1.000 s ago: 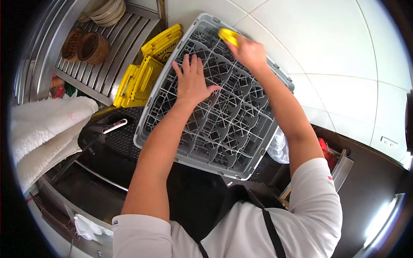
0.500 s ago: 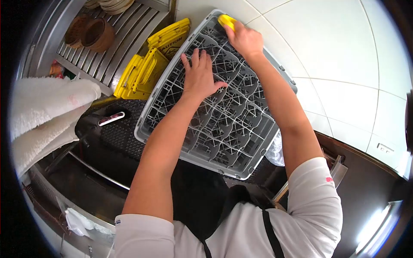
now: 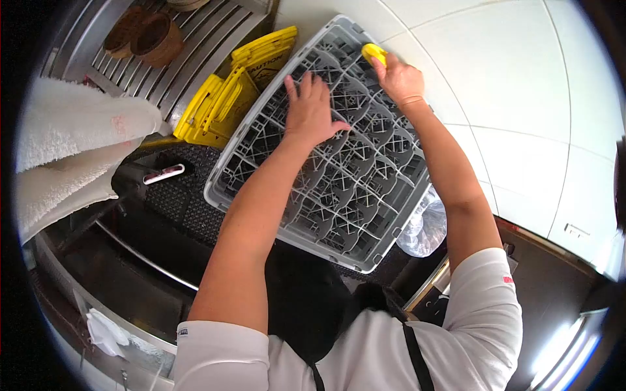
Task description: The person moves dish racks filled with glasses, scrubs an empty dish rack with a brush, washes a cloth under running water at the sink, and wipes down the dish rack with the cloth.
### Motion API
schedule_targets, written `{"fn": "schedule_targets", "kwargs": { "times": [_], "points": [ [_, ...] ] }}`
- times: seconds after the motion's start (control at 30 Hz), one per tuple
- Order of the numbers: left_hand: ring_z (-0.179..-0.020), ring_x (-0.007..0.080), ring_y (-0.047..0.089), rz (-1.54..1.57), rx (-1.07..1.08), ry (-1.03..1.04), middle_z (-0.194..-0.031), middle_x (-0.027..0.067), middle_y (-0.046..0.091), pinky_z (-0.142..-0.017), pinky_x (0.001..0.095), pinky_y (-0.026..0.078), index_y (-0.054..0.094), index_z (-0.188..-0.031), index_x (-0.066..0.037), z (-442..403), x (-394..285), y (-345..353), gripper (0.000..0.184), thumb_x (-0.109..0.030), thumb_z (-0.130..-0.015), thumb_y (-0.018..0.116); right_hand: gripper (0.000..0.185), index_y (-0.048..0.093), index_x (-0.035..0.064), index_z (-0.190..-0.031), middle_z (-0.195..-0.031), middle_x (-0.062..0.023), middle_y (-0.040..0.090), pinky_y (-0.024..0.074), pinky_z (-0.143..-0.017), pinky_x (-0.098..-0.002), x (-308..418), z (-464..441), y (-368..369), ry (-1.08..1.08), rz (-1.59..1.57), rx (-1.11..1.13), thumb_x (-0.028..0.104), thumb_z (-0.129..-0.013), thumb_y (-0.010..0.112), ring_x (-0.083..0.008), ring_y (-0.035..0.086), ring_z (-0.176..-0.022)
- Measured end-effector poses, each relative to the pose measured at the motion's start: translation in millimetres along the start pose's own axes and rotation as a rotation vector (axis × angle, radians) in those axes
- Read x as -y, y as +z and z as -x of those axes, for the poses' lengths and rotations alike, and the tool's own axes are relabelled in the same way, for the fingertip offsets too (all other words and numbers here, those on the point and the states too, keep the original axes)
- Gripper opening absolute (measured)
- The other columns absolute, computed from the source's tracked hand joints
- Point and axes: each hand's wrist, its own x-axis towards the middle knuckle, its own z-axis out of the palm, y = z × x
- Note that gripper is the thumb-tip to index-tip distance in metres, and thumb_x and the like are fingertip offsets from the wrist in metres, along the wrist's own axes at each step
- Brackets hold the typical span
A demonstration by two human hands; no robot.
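A grey plastic dish rack (image 3: 365,238), divided into several compartments by a lattice, stands tilted in front of me by the tiled wall. My right hand (image 3: 401,79) is closed around a small yellow scrubber (image 3: 373,53) at the rack's upper right rim. Most of the scrubber is hidden by the fingers, so its exact kind is unclear. Fingers spread, my left hand (image 3: 309,112) lies on the lattice at the rack's upper left part and holds nothing else.
Yellow caution signs (image 3: 218,104) lean left of the rack. Brown pots (image 3: 156,40) stand on a slatted metal shelf (image 3: 195,55). White towels (image 3: 85,130) hang at left. A clear plastic bag (image 3: 425,225) lies right of the rack, over black perforated matting (image 3: 189,205).
My right hand has moved right and down along the rack's rim with the yellow scrubber. My left hand remains spread on the lattice. More of the plastic bag shows.
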Motion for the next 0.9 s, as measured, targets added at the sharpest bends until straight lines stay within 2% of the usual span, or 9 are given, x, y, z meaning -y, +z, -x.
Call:
{"fn": "schedule_targets", "kwargs": {
  "times": [0.03, 0.2, 0.3, 0.57, 0.63, 0.73, 0.77, 0.83, 0.9],
  "points": [
    [-0.14, 0.0365, 0.026, 0.006, -0.001, -0.001, -0.144, 0.0184, 0.043, -0.113, 0.0663, 0.005, 0.045, -0.137, 0.008, 1.7, -1.6, 1.7, 0.109, -0.076, -0.069, 0.063, 0.049, 0.062, 0.0087, -0.096, -0.065, -0.0152, 0.067, 0.054, -0.052, -0.0447, -1.6, 3.8, -7.7, 0.008, 0.034, 0.108, 0.055, -0.095, 0.047, -0.0337, 0.067, -0.057],
    [-0.139, 0.0357, 0.026, 0.002, 0.003, -0.002, -0.143, 0.0166, 0.043, -0.114, 0.0649, 0.005, 0.046, -0.136, 0.007, 1.7, -3.2, -3.1, 0.108, -0.076, -0.069, 0.063, 0.048, 0.062, 0.0097, -0.095, -0.067, -0.0129, 0.068, 0.0541, -0.053, -0.0449, -65.5, 92.0, -17.0, 0.09, 0.041, 0.133, 0.055, -0.095, 0.047, -0.033, 0.067, -0.057],
    [-0.138, 0.0354, 0.028, 0.008, -0.02, 0.008, -0.139, 0.0161, 0.045, -0.114, 0.0657, 0.006, 0.048, -0.133, 0.007, 4.1, -3.7, 0.4, 0.106, -0.074, -0.068, 0.066, 0.046, 0.062, 0.01, -0.093, -0.067, -0.0124, 0.068, 0.054, -0.054, -0.0449, -106.2, 142.7, -30.7, 0.109, 0.14, 0.266, 0.053, -0.095, 0.048, -0.0321, 0.067, -0.057],
    [-0.135, 0.0364, 0.032, -0.038, -0.086, 0.018, -0.135, 0.0155, 0.049, -0.113, 0.0666, 0.009, 0.053, -0.127, 0.006, 1.3, -7.8, 3.5, 0.101, -0.073, -0.066, 0.068, 0.046, 0.064, 0.01, -0.086, -0.06, -0.0136, 0.064, 0.0523, -0.049, -0.0439, -88.2, 128.4, -9.3, 0.165, -0.023, -0.023, 0.053, -0.095, 0.049, -0.0333, 0.064, -0.053],
    [-0.135, 0.0364, 0.032, -0.071, -0.077, 0.024, -0.135, 0.0157, 0.05, -0.113, 0.0664, 0.009, 0.054, -0.127, 0.006, 1.5, -12.6, 3.3, 0.101, -0.074, -0.066, 0.068, 0.049, 0.063, 0.0096, -0.086, -0.062, -0.0158, 0.064, 0.0521, -0.052, -0.047, -89.6, 128.8, -18.3, 0.198, -0.118, 0.066, 0.055, -0.095, 0.048, -0.0365, 0.065, -0.058],
    [-0.133, 0.0363, 0.035, -0.164, -0.073, 0.031, -0.134, 0.0163, 0.051, -0.113, 0.0656, 0.008, 0.054, -0.127, 0.006, -1.5, -13.1, 7.8, 0.108, -0.082, -0.064, 0.059, 0.052, 0.063, 0.0084, -0.087, -0.065, -0.0192, 0.064, 0.0516, -0.057, -0.0506, -83.3, 148.9, -52.1, 0.508, -0.295, 0.041, 0.058, -0.094, 0.047, -0.0403, 0.065, -0.064],
    [-0.132, 0.0365, 0.036, -0.191, -0.064, 0.038, -0.134, 0.0171, 0.051, -0.112, 0.0659, 0.008, 0.054, -0.127, 0.006, -1.1, -16.4, 7.9, 0.109, -0.083, -0.064, 0.058, 0.053, 0.064, 0.0044, -0.085, -0.065, -0.0234, 0.063, 0.0516, -0.058, -0.0502, -82.4, 167.1, -62.0, 0.618, -0.394, -0.055, 0.055, -0.094, 0.05, -0.0431, 0.064, -0.063],
    [-0.131, 0.0373, 0.037, -0.22, -0.113, 0.055, -0.13, 0.0234, 0.052, -0.112, 0.0666, 0.01, 0.056, -0.124, 0.006, -0.5, -19.1, 9.3, 0.107, -0.084, -0.064, 0.057, 0.051, 0.062, 0.002, -0.081, -0.066, -0.0244, 0.062, 0.0502, -0.059, -0.047, -73.9, 218.2, -102.8, 0.778, -0.573, -0.175, 0.05, -0.095, 0.052, -0.0421, 0.064, -0.063],
    [-0.126, 0.0376, 0.042, -0.242, -0.13, 0.109, -0.127, 0.023, 0.054, -0.108, 0.0677, 0.015, 0.058, -0.122, 0.005, 0.3, -15.1, 12.9, 0.104, -0.083, -0.065, 0.058, 0.045, 0.061, -0.0001, -0.081, -0.064, -0.0189, 0.058, 0.0466, -0.058, -0.0397, -54.6, 290.3, -132.1, 1.055, -0.734, -0.277, 0.042, -0.095, 0.055, -0.02, 0.06, -0.059]
  ]
}}
